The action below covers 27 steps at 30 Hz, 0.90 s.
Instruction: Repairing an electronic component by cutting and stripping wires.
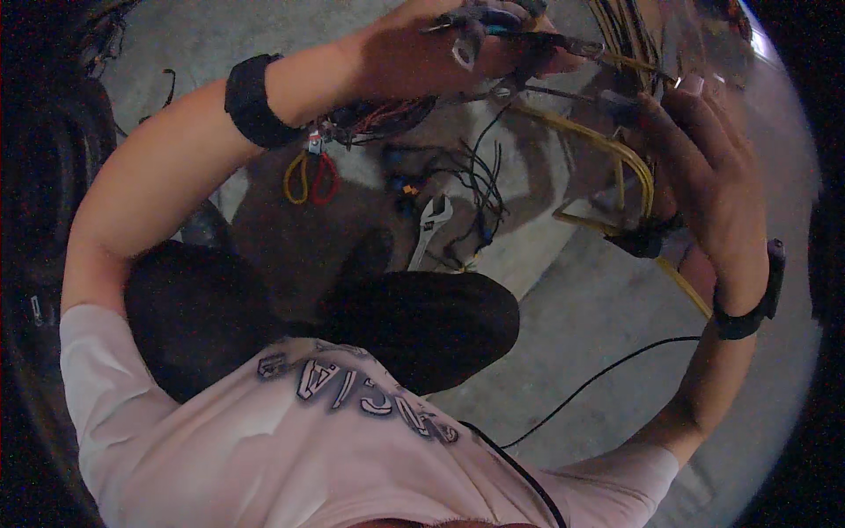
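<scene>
At the top, my left hand [422, 53] is closed around what looks like pliers [550, 42], with dark handles and metal parts. Its fingers are partly hidden and dim. My right hand [713, 150] is at the upper right, fingers bent and pinched on a thin dark cable [563, 91] stretching toward my left hand. The cable's end between the fingers is blurred. Beside and under my right hand runs a bundle of yellow cables [638, 167], with a black wrap [647, 238] around its lower part.
On the grey floor lie an adjustable wrench [431, 231], loose black wires [488, 189] with small connectors, and a tool with yellow and red loop handles [312, 172]. Reddish wires [378, 121] lie under my left wrist. A black cable [598, 374] curves along the right, past my dark-clad knee [440, 326].
</scene>
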{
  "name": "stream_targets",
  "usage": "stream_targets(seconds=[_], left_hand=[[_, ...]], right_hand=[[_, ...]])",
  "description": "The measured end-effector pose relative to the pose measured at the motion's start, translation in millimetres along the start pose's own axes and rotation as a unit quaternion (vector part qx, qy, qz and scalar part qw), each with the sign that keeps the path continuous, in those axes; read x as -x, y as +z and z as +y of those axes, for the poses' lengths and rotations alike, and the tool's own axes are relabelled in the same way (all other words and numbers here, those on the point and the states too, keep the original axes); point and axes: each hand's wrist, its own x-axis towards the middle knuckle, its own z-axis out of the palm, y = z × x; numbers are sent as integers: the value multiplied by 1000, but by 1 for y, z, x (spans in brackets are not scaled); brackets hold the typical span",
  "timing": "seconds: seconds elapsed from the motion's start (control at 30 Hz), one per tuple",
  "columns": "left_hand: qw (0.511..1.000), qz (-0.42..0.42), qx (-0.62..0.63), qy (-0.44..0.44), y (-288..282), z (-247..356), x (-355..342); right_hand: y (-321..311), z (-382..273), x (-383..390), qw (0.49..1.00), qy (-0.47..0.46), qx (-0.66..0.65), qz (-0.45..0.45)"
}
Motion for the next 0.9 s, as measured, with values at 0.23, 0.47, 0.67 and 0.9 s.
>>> stream_targets(seconds=[0.23,0.47,0.67,0.9], left_hand=[[851,146,406,-297,0,19,11],[992,30,119,25,7,-14,8],[998,29,41,-32,0,4,10],[994,8,63,-94,-3,-2,3]], right_hand=[[-3,-6,-13,999,-48,9,-5],[-7,-5,-16,998,-4,-46,-29],[-5,-20,-33,969,163,-168,-84],[5,-12,-16,996,78,-29,-21]])
